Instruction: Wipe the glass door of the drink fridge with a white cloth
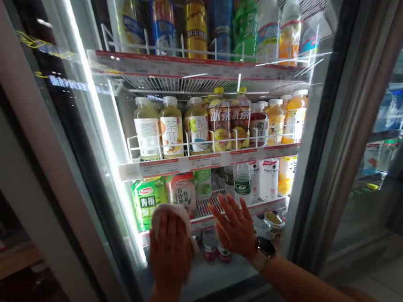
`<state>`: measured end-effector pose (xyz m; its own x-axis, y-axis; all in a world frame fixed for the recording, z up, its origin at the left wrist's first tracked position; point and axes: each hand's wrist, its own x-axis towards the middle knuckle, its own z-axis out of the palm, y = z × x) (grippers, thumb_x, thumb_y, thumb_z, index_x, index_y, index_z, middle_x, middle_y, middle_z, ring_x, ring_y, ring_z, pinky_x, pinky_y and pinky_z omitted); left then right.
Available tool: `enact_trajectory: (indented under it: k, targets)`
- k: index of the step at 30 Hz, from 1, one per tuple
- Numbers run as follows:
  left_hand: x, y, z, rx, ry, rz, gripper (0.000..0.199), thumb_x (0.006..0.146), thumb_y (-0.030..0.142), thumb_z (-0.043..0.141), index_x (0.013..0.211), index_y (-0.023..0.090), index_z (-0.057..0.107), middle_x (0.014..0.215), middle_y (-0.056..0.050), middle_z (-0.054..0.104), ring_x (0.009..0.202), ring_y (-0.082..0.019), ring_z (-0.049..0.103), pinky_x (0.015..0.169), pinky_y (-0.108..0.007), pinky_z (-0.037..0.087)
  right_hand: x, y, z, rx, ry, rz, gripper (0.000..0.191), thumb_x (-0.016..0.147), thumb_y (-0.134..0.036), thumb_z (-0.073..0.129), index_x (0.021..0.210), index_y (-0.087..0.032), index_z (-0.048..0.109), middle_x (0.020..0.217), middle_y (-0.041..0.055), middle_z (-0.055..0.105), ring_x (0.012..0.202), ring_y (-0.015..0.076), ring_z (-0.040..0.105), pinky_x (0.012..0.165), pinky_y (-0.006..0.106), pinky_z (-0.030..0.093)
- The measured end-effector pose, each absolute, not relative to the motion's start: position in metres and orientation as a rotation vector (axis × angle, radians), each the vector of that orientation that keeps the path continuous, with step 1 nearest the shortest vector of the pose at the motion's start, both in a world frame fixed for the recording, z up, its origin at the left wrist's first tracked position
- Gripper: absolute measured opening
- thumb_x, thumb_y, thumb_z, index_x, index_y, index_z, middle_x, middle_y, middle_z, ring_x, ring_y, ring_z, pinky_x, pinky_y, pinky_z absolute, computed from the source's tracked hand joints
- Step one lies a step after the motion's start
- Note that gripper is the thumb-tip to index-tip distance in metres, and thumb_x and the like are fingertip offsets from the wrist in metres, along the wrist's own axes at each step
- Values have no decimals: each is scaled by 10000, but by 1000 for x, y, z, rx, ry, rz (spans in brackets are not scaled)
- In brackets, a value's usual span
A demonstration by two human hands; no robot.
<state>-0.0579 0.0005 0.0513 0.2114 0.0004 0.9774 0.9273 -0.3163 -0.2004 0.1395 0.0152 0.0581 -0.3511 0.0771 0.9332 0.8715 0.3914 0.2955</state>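
Observation:
My left hand (170,247) lies over a whitish cloth (183,213), pressing it toward the glass door (213,281) of a drinks fridge. The cloth shows above and beside my fingers; the palm side is hidden. To its right, my right hand (234,225) is held up with fingers spread and nothing in it, at or just off the glass; contact cannot be made out. A ring sits on one finger, and a dark watch (266,246) is on that wrist. Behind the glass, a green drink pack (149,198) and a pinkish pack (181,188) stand near the left hand.
Wire shelves behind the glass hold several bottles and cans, with tea bottles (172,130) in the middle row and a green bottle (246,22) above. A bright light strip (95,104) runs down the left side. The metal door frame (346,110) stands on the right.

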Motion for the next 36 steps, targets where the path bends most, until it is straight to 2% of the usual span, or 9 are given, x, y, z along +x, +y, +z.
enact_trajectory:
  k: [4, 8, 12, 17, 22, 28, 32, 36]
  targets:
    - [-104, -4, 61, -1467, -1006, -1243, 726, 870, 103, 493, 1542, 149, 222, 1571, -154, 305, 1473, -277, 254, 1228, -502, 181, 138, 13, 61, -812, -1714, -1054, 621, 894, -202, 460, 1508, -233, 376, 1523, 60, 449, 1475, 220, 281, 1229, 447, 171]
    - [-116, -6, 63, -1464, -1093, -1289, 749, 878, 112, 497, 1552, 201, 184, 1594, -146, 268, 1486, -300, 223, 1212, -552, 201, 137, 13, 62, -812, -1729, -1032, 604, 893, -202, 474, 1492, -243, 406, 1518, 52, 455, 1478, 210, 274, 1232, 442, 163]
    - [-83, -1, 54, -1432, -1099, -1368, 748, 895, 160, 528, 1554, 205, 175, 1594, -161, 265, 1480, -335, 233, 1196, -602, 203, 138, 15, 59, -820, -1726, -1026, 617, 888, -219, 487, 1497, -253, 397, 1508, 48, 469, 1464, 218, 308, 1231, 447, 168]
    - [-19, 5, 39, -1562, -973, -1361, 668, 910, 199, 541, 1526, 180, 285, 1529, -155, 402, 1471, -291, 266, 1225, -523, 166, 137, 17, 59, -819, -1700, -1079, 565, 897, -231, 462, 1461, -240, 459, 1495, 57, 488, 1461, 223, 315, 1228, 444, 178]
    - [15, 5, 37, -1535, -932, -1423, 589, 936, 156, 478, 1505, 143, 327, 1446, -146, 506, 1471, -219, 265, 1236, -451, 156, 136, 18, 59, -827, -1685, -1097, 521, 920, -234, 391, 1427, -226, 508, 1460, 65, 529, 1455, 220, 327, 1226, 437, 187]
    - [2, 5, 38, -1583, -874, -1358, 554, 931, 128, 472, 1478, 126, 382, 1346, -134, 608, 1470, -188, 265, 1237, -414, 165, 138, 16, 60, -838, -1701, -1096, 565, 917, -235, 426, 1482, -216, 428, 1465, 71, 522, 1464, 223, 307, 1234, 438, 167]
    - [-30, 3, 42, -1630, -878, -1279, 589, 917, 96, 441, 1496, 152, 352, 1392, -124, 573, 1475, -179, 245, 1241, -411, 154, 139, 15, 60, -827, -1715, -1067, 632, 916, -225, 433, 1536, -219, 313, 1503, 66, 472, 1468, 219, 300, 1236, 441, 163]
    - [-78, -1, 53, -1528, -927, -1223, 700, 886, 112, 502, 1535, 159, 242, 1547, -137, 369, 1485, -224, 226, 1239, -456, 154, 139, 15, 59, -822, -1745, -1038, 666, 912, -218, 458, 1550, -215, 266, 1517, 60, 448, 1478, 217, 275, 1239, 448, 153]
